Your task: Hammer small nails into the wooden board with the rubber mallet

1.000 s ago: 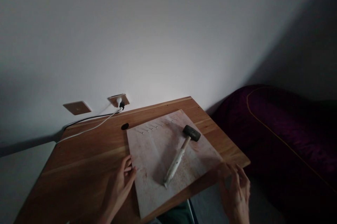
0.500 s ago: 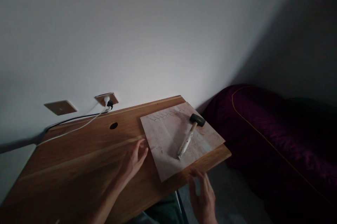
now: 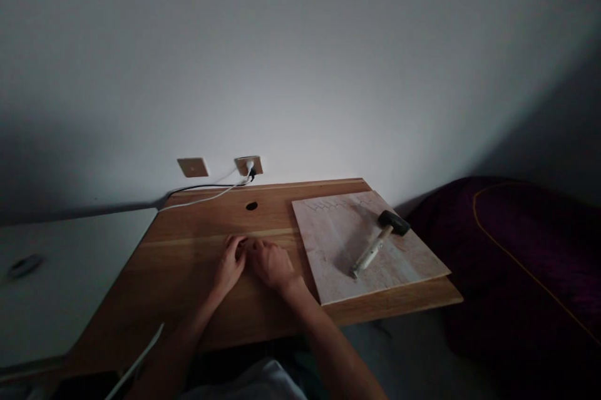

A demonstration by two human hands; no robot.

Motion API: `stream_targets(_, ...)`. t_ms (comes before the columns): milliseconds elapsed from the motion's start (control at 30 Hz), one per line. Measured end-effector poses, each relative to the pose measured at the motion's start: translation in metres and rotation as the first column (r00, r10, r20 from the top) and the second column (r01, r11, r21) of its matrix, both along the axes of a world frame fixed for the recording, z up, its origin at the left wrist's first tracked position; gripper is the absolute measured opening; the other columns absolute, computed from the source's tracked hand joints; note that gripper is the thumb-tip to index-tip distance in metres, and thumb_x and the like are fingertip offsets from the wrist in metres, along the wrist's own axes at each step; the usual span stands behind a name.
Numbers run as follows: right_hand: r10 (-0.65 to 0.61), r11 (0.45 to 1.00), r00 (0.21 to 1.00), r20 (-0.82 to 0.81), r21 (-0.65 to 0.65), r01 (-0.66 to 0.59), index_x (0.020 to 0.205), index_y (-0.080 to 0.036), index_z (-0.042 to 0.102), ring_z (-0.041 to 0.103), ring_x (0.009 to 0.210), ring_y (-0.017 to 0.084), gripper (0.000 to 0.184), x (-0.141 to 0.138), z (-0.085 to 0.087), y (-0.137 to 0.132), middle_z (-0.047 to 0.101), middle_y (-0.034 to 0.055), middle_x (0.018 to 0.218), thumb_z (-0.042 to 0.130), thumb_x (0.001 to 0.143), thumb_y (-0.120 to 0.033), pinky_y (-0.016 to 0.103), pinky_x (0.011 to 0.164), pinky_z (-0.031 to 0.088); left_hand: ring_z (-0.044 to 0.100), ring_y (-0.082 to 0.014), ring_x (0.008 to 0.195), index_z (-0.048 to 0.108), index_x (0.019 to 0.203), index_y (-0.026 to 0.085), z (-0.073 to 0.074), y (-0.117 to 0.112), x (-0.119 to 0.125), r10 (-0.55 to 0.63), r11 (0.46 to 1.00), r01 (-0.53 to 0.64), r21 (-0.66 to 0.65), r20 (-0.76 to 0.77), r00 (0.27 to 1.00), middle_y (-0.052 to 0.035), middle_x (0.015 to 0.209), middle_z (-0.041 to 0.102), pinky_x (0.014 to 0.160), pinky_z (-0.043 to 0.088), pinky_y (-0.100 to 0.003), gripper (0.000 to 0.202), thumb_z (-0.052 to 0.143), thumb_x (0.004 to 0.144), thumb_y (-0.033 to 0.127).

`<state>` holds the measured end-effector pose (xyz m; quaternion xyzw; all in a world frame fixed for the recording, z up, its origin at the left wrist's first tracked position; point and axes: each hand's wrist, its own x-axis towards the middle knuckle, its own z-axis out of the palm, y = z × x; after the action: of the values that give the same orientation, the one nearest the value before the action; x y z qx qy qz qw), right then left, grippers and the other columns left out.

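My left hand [image 3: 230, 265] and my right hand [image 3: 273, 262] are close together over the wooden desk [image 3: 183, 275], left of the board. The fingers of both are curled in, the tips nearly meeting. Whatever they hold, if anything, is too small or hidden to make out. To the right lies a pale wooden board [image 3: 328, 243] with several thin nails [image 3: 323, 205] standing in a row near its far edge. On top of it rests a mallet [image 3: 370, 253] with a black head and a worn, whitish handle, touched by neither hand.
Behind the desk, a wall socket [image 3: 248, 166] holds plugs with a white cable [image 3: 206, 200] and a black one. A round hole [image 3: 252, 206] pierces the desktop. A white surface [image 3: 84, 262] adjoins on the left; purple fabric [image 3: 469, 225] bulges at the right.
My right hand has moved from beside the desk's front edge to the left, joining my left hand. The view has turned left. The mallet still lies on the board.
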<state>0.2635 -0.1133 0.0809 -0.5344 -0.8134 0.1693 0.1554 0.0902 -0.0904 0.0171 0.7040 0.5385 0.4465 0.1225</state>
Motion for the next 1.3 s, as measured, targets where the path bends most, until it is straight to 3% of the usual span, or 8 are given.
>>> stream_targets(133,-0.018,0.999,0.999,-0.047,0.040,0.020,0.117,-0.019,0.062,0.073,0.103,0.024,0.018,-0.013,-0.019,0.006,0.073,0.0138,0.120,0.047,0.107,-0.024,0.030,0.081,0.050,0.068,-0.0204,0.089,0.065,0.106,0.022,-0.004,0.001,-0.003,0.046,0.999,-0.047,0.007,0.060,0.997,-0.0059,0.101,0.068,0.078,0.059,-0.033,0.019,0.056,0.089,0.018)
stream_targets(267,-0.006,0.997,0.993,-0.116,0.074,0.014,0.121,-0.019,0.062,0.072,0.100,0.021,0.022,-0.009,-0.034,0.004,0.074,0.0113,0.118,0.045,0.107,-0.021,0.027,0.084,0.047,0.065,-0.0170,0.079,0.065,0.106,0.021,-0.006,0.000,-0.005,0.059,0.998,-0.059,0.001,0.095,0.994,-0.0047,0.097,0.067,0.068,0.055,-0.027,0.017,0.057,0.091,0.019)
stream_targets(533,0.002,0.989,0.972,-0.234,0.143,0.032,0.117,-0.018,0.064,0.073,0.093,0.020,0.020,-0.006,-0.041,0.004,0.076,0.0106,0.111,0.048,0.105,-0.019,0.026,0.081,0.048,0.063,-0.0152,0.075,0.065,0.104,0.019,-0.010,0.003,-0.006,0.046,0.998,-0.053,0.047,0.122,0.991,-0.0057,0.100,0.068,0.063,0.052,-0.025,0.016,0.059,0.090,0.014)
stream_targets(833,0.016,0.977,0.952,-0.305,0.205,0.049,0.111,-0.021,0.064,0.073,0.090,0.022,0.017,-0.004,-0.057,0.012,0.076,0.0094,0.104,0.051,0.101,-0.020,0.028,0.080,0.051,0.063,-0.0136,0.072,0.065,0.101,0.020,-0.018,0.007,-0.002,0.033,0.995,-0.044,0.087,0.126,0.992,-0.0033,0.098,0.065,0.061,0.052,-0.024,0.017,0.063,0.089,0.008)
stream_targets(1300,0.060,0.965,0.935,-0.348,0.260,0.035,0.107,-0.021,0.065,0.073,0.090,0.023,0.017,-0.005,-0.064,0.015,0.076,0.0104,0.100,0.049,0.100,-0.022,0.030,0.081,0.053,0.065,-0.0173,0.088,0.063,0.101,0.021,-0.022,0.007,0.001,-0.023,0.993,0.011,0.118,0.097,0.995,-0.0042,0.104,0.061,0.076,0.058,-0.029,0.020,0.062,0.088,0.006)
